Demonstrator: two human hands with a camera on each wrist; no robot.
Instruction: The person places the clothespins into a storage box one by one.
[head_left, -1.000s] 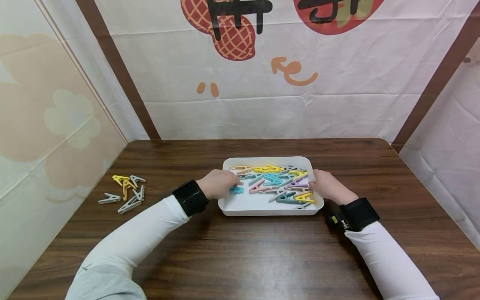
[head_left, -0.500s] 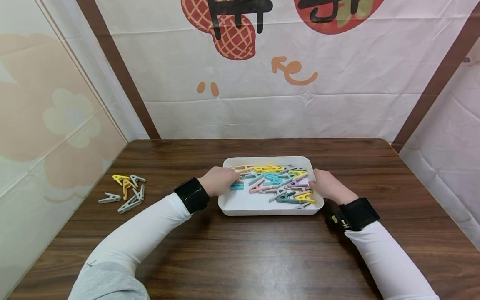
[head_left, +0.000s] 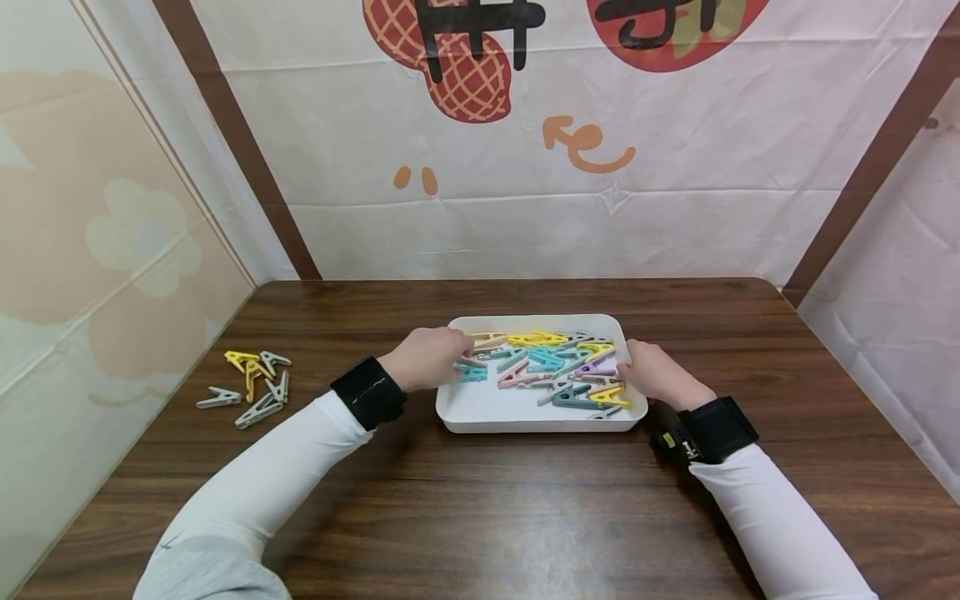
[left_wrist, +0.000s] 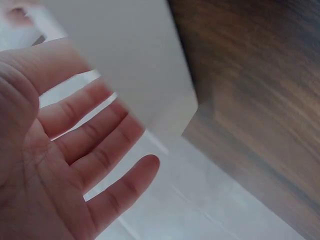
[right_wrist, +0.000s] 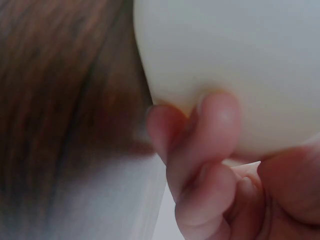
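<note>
A white tray (head_left: 525,423) holds many plastic clothespins in yellow, teal, blue, pink, purple and grey. My left hand (head_left: 427,358) reaches over its left rim, and a pale clothespin (head_left: 472,362) shows between the fingertips and thumb, just above a blue clothespin (head_left: 472,375). In the left wrist view, the outer fingers (left_wrist: 102,155) extend loosely, and the wall hides the pinching tips. At the opposite end my right hand (head_left: 660,372) grips the tray's right rim. The right wrist view shows its curled fingers (right_wrist: 217,125) pressed against the outer wall.
On the brown wooden table (head_left: 480,500), a loose group of yellow and grey clothespins lies at the left, including a yellow clothespin (head_left: 240,358) and a grey clothespin (head_left: 258,410). A printed white curtain (head_left: 480,233) hangs behind the table's far edge.
My left hand has drawn slightly left and back toward the tray's rim, with the pale clothespin at its fingertips. The right hand and the tray hold their place.
</note>
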